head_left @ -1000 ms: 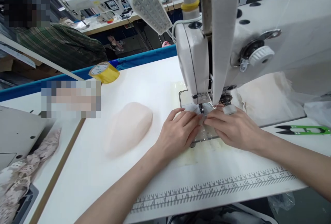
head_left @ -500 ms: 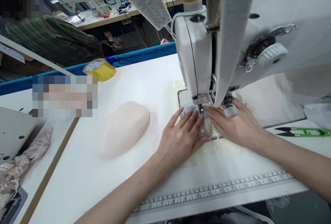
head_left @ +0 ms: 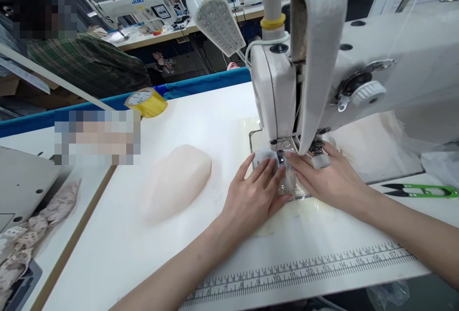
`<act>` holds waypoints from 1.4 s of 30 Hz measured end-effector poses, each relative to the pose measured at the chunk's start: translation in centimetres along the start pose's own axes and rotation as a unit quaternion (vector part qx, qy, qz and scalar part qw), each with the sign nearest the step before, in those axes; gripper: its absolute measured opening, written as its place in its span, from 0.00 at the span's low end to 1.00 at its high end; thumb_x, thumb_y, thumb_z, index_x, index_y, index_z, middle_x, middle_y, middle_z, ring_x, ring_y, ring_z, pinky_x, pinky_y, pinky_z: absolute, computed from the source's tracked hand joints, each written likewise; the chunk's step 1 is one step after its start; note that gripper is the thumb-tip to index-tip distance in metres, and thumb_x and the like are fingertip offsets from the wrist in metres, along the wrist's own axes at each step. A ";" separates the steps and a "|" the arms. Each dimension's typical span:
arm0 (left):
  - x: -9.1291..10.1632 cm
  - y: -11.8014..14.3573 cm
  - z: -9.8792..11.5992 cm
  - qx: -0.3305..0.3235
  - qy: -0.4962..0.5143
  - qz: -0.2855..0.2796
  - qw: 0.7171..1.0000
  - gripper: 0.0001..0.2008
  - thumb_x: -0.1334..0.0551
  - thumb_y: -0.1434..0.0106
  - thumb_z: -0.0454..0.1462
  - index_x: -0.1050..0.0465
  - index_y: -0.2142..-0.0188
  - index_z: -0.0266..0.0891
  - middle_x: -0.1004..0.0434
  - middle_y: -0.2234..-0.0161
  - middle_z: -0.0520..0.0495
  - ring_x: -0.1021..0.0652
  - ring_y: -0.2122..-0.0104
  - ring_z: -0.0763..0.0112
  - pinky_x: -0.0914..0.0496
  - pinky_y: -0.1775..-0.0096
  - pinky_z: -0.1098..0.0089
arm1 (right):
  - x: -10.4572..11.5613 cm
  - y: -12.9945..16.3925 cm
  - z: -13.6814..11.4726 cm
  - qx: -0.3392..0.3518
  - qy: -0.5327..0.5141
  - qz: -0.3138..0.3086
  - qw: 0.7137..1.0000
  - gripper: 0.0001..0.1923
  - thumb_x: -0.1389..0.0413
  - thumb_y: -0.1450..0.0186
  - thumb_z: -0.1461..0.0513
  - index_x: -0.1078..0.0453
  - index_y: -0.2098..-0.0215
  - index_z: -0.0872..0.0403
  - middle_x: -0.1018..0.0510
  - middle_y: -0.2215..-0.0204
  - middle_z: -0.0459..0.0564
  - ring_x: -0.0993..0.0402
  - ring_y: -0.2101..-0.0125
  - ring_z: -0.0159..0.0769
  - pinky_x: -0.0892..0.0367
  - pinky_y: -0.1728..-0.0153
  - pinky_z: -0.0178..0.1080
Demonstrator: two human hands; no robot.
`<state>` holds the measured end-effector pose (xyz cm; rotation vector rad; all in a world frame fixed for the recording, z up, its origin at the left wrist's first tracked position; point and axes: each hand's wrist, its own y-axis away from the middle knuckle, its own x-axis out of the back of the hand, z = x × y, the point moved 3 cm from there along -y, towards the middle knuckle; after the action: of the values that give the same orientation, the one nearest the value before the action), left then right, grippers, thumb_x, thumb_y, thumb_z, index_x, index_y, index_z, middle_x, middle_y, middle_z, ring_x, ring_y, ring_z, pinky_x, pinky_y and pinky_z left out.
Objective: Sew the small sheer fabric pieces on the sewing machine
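Observation:
My left hand (head_left: 251, 191) lies flat with its fingers spread, just left of the presser foot (head_left: 280, 158) of a white sewing machine (head_left: 274, 91). Its fingertips press on the bed by the needle. From the other side, my right hand (head_left: 332, 177) reaches in with fingers stretched out and low, their tips close to the foot. Between the two hands a thin see-through piece of material (head_left: 288, 184) shows; most of it is covered by the fingers. To the left, a pale sheer rounded piece of fabric (head_left: 181, 179) rests on the white table.
Green thread snips (head_left: 423, 190) lie at the right, near a stack of pale sheer fabric (head_left: 369, 143). A yellow tape roll (head_left: 152, 105) sits by the back edge. A printed ruler (head_left: 304, 272) runs along the front. Lace (head_left: 53, 210) lies left; a person in plaid (head_left: 89, 64) sits beyond.
The camera view has shifted slightly, so the scene sits a little lower and to the right. Both hands keep about the same place beside the presser foot.

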<state>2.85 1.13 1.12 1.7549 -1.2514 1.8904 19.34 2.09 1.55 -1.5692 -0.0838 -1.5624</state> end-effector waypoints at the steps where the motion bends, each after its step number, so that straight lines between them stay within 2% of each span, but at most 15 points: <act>1: -0.1 0.0 0.0 0.001 -0.001 0.001 1.000 0.22 0.45 0.33 0.47 0.29 0.48 0.34 0.25 0.49 0.39 0.26 0.47 0.59 0.38 0.42 0.52 | 0.0 0.0 0.0 0.002 0.001 -0.001 1.000 0.09 0.46 0.38 0.67 0.23 0.65 0.52 0.19 0.69 0.48 0.29 0.66 0.39 0.42 0.48 0.44; 10: 0.0 0.2 -0.1 0.007 0.011 0.007 1.000 0.28 0.46 0.34 0.52 0.32 0.47 0.33 0.27 0.48 0.36 0.28 0.46 0.57 0.40 0.41 0.50 | -0.4 0.3 0.0 0.018 0.003 -0.009 1.000 0.12 0.47 0.37 0.68 0.27 0.56 0.59 0.19 0.63 0.51 0.27 0.66 0.37 0.44 0.46 0.46; 13: 0.7 0.4 0.1 -0.039 0.051 0.028 0.998 0.29 0.45 0.37 0.55 0.30 0.49 0.33 0.24 0.51 0.38 0.25 0.50 0.58 0.36 0.44 0.53 | -0.2 0.4 -0.2 0.037 -0.036 0.000 0.999 0.14 0.49 0.37 0.71 0.28 0.56 0.58 0.19 0.62 0.50 0.27 0.63 0.37 0.41 0.48 0.45; 15: 1.0 0.6 0.3 -0.088 0.073 0.035 0.993 0.25 0.44 0.36 0.53 0.28 0.54 0.33 0.22 0.55 0.40 0.23 0.55 0.61 0.32 0.48 0.58 | 0.1 0.5 -0.3 0.053 -0.070 -0.002 0.996 0.13 0.51 0.37 0.73 0.27 0.60 0.56 0.20 0.62 0.48 0.27 0.62 0.36 0.38 0.53 0.42; 17: 1.0 0.8 0.5 -0.120 0.067 0.043 0.990 0.15 0.42 0.34 0.44 0.28 0.61 0.33 0.21 0.59 0.42 0.22 0.59 0.64 0.28 0.53 0.64 | 0.5 0.7 -0.3 0.067 -0.104 -0.010 0.992 0.13 0.52 0.36 0.73 0.27 0.65 0.56 0.20 0.64 0.48 0.26 0.64 0.34 0.35 0.59 0.39; 19: 0.9 0.8 0.5 -0.119 0.058 0.051 0.990 0.06 0.43 0.34 0.33 0.29 0.64 0.33 0.21 0.62 0.43 0.22 0.60 0.66 0.27 0.57 0.67 | 1.0 0.7 -0.2 0.070 -0.146 -0.024 0.986 0.10 0.51 0.33 0.66 0.28 0.65 0.57 0.20 0.65 0.50 0.26 0.66 0.35 0.35 0.65 0.38; 20: 0.8 0.9 0.4 -0.106 0.065 0.052 0.991 0.05 0.44 0.34 0.30 0.29 0.64 0.33 0.21 0.62 0.44 0.22 0.61 0.67 0.27 0.59 0.68 | 1.2 0.8 -0.1 0.068 -0.171 -0.033 0.982 0.11 0.50 0.32 0.60 0.28 0.63 0.58 0.21 0.65 0.51 0.26 0.66 0.36 0.35 0.67 0.39; 22: 0.5 0.9 0.2 -0.066 0.094 0.051 0.992 0.06 0.45 0.34 0.29 0.30 0.63 0.33 0.21 0.64 0.46 0.22 0.63 0.69 0.27 0.62 0.70 | 1.3 0.7 -0.1 0.060 -0.205 -0.054 0.975 0.23 0.49 0.35 0.48 0.28 0.59 0.60 0.21 0.64 0.54 0.27 0.64 0.40 0.35 0.69 0.40; 23: 0.4 0.9 0.1 -0.046 0.109 0.052 0.992 0.06 0.46 0.33 0.30 0.30 0.63 0.34 0.21 0.64 0.47 0.22 0.64 0.71 0.27 0.63 0.71 | 1.3 0.7 -0.1 0.057 -0.208 -0.061 0.975 0.27 0.49 0.36 0.45 0.28 0.57 0.60 0.21 0.63 0.55 0.27 0.63 0.41 0.35 0.70 0.40; 25: 0.3 0.8 0.0 -0.026 0.126 0.052 0.990 0.05 0.45 0.33 0.30 0.30 0.63 0.35 0.21 0.65 0.48 0.22 0.66 0.72 0.26 0.64 0.71 | 1.2 0.7 -0.2 0.060 -0.186 -0.059 0.979 0.21 0.48 0.34 0.50 0.28 0.57 0.59 0.21 0.62 0.54 0.27 0.62 0.40 0.36 0.70 0.39; 27: 0.4 0.8 0.2 -0.032 0.125 0.052 0.990 0.05 0.44 0.34 0.32 0.30 0.62 0.34 0.21 0.64 0.47 0.22 0.65 0.70 0.26 0.63 0.70 | 1.1 0.7 -0.3 0.072 -0.153 -0.033 0.985 0.09 0.48 0.33 0.62 0.27 0.61 0.57 0.20 0.62 0.50 0.26 0.63 0.36 0.36 0.70 0.38; 29: 0.6 0.9 0.3 -0.035 0.109 0.052 0.992 0.09 0.42 0.34 0.35 0.30 0.56 0.32 0.21 0.59 0.43 0.22 0.61 0.66 0.25 0.61 0.67 | 1.2 0.7 -0.6 0.088 -0.133 -0.003 0.987 0.10 0.49 0.34 0.70 0.26 0.64 0.56 0.20 0.63 0.48 0.26 0.64 0.33 0.36 0.69 0.37; 32: 0.6 1.0 0.4 -0.035 0.064 0.040 0.996 0.15 0.43 0.35 0.35 0.31 0.50 0.31 0.24 0.52 0.40 0.24 0.54 0.60 0.25 0.59 0.63 | 1.3 0.8 -0.7 0.104 -0.123 0.016 0.987 0.10 0.48 0.35 0.71 0.26 0.65 0.56 0.19 0.64 0.46 0.25 0.65 0.33 0.36 0.69 0.37; 34: 0.7 1.1 0.5 -0.047 0.042 0.027 0.998 0.14 0.44 0.35 0.33 0.30 0.50 0.31 0.23 0.52 0.40 0.25 0.50 0.58 0.26 0.57 0.62 | 1.4 0.9 -0.8 0.108 -0.122 0.021 0.986 0.10 0.48 0.36 0.71 0.26 0.65 0.55 0.18 0.64 0.45 0.25 0.65 0.32 0.35 0.69 0.37; 42: 0.7 1.2 0.5 -0.065 0.018 0.024 0.997 0.14 0.44 0.34 0.32 0.29 0.51 0.30 0.23 0.52 0.40 0.24 0.50 0.62 0.27 0.52 0.62 | 1.4 0.7 -0.8 0.105 -0.129 0.024 0.986 0.09 0.46 0.37 0.72 0.25 0.67 0.56 0.18 0.66 0.45 0.25 0.65 0.32 0.33 0.67 0.37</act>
<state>2.22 -0.21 1.25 1.6318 -1.3810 1.8126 19.47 0.43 2.19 -1.5837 -0.3411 -1.2617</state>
